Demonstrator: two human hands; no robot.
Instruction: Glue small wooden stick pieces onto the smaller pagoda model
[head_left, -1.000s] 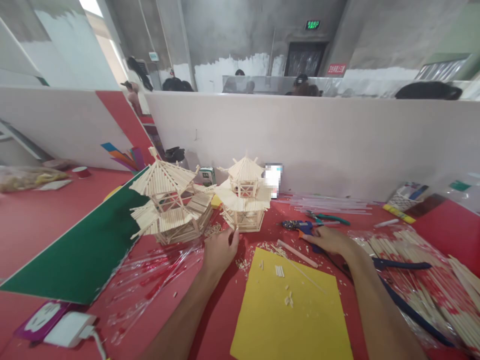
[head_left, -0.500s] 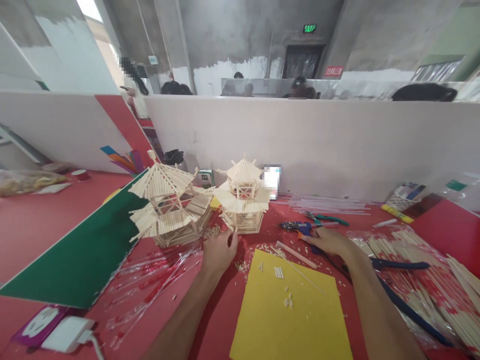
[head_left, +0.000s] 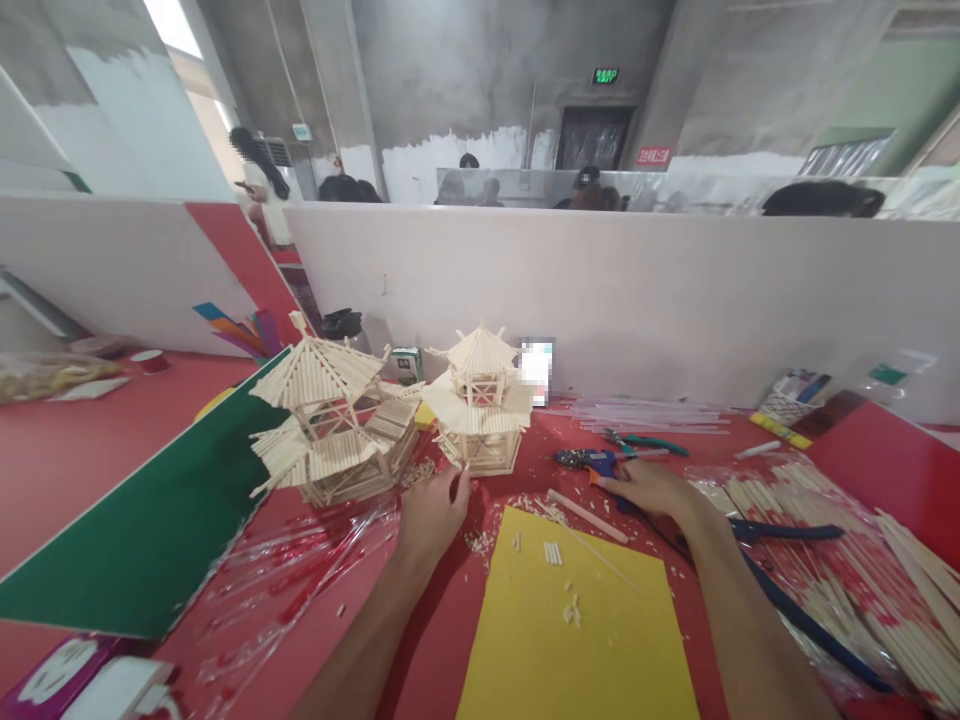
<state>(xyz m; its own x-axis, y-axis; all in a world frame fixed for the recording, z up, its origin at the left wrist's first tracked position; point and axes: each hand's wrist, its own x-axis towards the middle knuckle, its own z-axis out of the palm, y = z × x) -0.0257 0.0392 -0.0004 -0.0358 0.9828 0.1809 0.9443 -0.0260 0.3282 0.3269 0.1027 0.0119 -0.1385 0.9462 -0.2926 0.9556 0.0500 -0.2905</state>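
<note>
My left hand (head_left: pixel 431 512) rests on the red table with its fingertips pinched together at the base of the small stick-built pagoda (head_left: pixel 480 405). What the fingers hold is too small to make out. My right hand (head_left: pixel 651 487) lies over the handle of a blue glue gun (head_left: pixel 592 461), fingers curled on it, nozzle pointing left. A yellow sheet (head_left: pixel 581 630) with small wood bits lies between my forearms. One loose wooden stick (head_left: pixel 586 504) lies near its top edge.
A larger stick pagoda (head_left: pixel 330 420) stands left of the small one, beside a green board (head_left: pixel 150 520). Clear wrappers (head_left: pixel 292 565) litter the left side. Packs of chopsticks (head_left: pixel 840 560) and a dark cable (head_left: pixel 795 532) lie at right, green pliers (head_left: pixel 654 440) behind. A white partition (head_left: pixel 637 300) closes the back.
The view has shifted slightly, so everything sits a little further left. My left hand has crept closer to the small pagoda's base. My right hand stays on the glue gun.
</note>
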